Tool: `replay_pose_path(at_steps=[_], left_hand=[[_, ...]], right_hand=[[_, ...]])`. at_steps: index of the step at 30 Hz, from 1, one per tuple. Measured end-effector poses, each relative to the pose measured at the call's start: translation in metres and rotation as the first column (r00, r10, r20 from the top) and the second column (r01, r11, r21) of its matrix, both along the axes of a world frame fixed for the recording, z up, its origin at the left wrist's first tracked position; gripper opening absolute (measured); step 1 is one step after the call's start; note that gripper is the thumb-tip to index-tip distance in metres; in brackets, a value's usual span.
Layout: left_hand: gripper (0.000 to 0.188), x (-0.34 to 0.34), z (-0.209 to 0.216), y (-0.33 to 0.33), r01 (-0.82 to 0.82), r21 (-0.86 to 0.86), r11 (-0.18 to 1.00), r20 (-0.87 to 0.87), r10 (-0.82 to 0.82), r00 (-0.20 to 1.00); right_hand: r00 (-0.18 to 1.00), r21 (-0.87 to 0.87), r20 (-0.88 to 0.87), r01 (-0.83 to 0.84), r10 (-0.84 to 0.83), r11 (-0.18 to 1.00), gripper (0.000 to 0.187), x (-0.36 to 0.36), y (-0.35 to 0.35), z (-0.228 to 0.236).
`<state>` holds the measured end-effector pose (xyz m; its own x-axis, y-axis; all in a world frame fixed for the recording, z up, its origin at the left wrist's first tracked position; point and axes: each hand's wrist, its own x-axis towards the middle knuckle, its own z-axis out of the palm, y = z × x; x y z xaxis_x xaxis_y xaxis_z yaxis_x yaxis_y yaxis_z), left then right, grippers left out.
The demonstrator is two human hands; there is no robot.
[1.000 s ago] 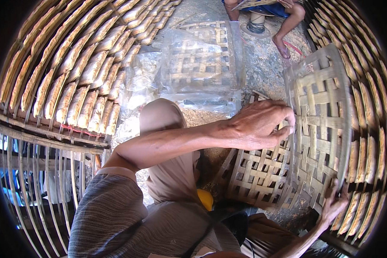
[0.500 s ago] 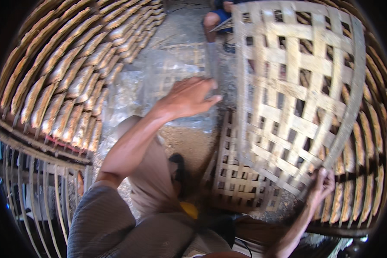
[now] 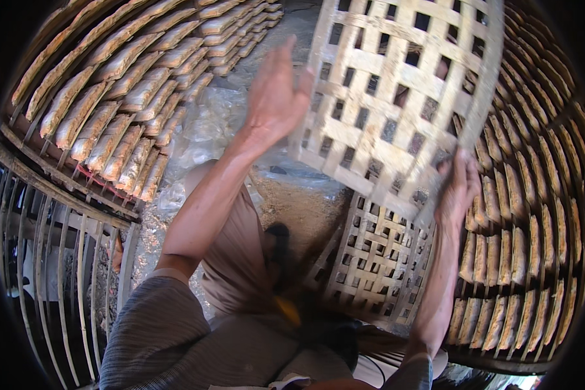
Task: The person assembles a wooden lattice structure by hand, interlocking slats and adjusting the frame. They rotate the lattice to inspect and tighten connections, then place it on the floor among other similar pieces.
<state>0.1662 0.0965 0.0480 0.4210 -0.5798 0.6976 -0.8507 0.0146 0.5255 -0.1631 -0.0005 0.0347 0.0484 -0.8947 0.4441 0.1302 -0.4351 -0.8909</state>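
You have the lattice raised ahead of you, between the racks, its near end overlapping the lower lattice in view; you can't tell whether the two touch. Your right hand has its fingers curled around the near right corner. Your left hand is beside the left edge, blurred, fingers extended and thumb apart; contact there can't be told.

Expect it to be light for its breadth and fairly stiff, with thin slats that could crack or splinter if squeezed. Grip the thicker rim, best on opposite sides, rather than mid-weave.

Mind the right rack, close beside that rim. You have more room leftward, over the plastic and floor, before the left rack.
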Motion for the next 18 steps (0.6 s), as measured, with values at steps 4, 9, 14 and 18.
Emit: replay_pose_path(at_steps=[4,9,14,18], left_hand=[[0.047,0.035,0.019,0.021,0.031,-0.388,0.921,-0.034,-0.048,0.998],[0.036,0.034,0.025,0.027,0.033,-0.529,0.848,-0.126,-0.117,0.985],[0.031,0.028,0.020,0.013,0.175,-0.559,0.810,0.004,-0.209,0.978],[0.027,0.021,0.024,0.022,0.157,-0.525,0.837,-0.034,-0.205,0.978]], right_hand=[[0.980,0.145,-0.197,-0.009,0.038,0.989,0.037,0.088,-0.013,-0.008],[0.970,0.208,-0.134,-0.171,0.201,0.963,0.046,0.171,-0.051,-0.035],[0.961,0.281,-0.075,-0.235,0.266,0.930,0.048,0.216,-0.099,-0.067],[0.616,0.068,-0.787,0.146,-0.037,0.987,0.047,0.223,-0.148,-0.138]])
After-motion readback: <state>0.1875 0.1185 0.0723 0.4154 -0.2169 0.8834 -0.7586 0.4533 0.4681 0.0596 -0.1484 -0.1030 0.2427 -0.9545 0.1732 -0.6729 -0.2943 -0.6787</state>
